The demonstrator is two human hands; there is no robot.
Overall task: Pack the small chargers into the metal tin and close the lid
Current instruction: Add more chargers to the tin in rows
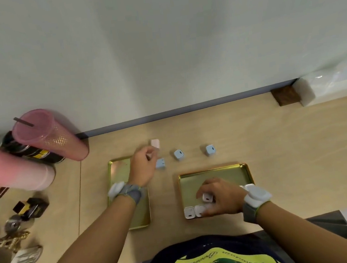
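The open gold tin [216, 173] lies on the wooden table at right. Two white chargers [193, 212] sit side by side in its near left corner. My right hand [221, 199] is over the tin, shut on a third white charger [207, 197] just above those two. The gold lid [118, 170] lies inside up at left, partly under my left forearm. My left hand [143, 167] reaches past it with loosely curled fingers, whose tips are at a pink charger [155, 143]. Three blue chargers lie on the table: one [160, 163] beside that hand, two [179, 154] [210, 149] further right.
Pink tumblers [50, 136] and a dark can stand at the far left by the wall. Small boxes, keys [12, 225] and a bag lie along the left side. A white box [332, 87] sits at the far right against the wall.
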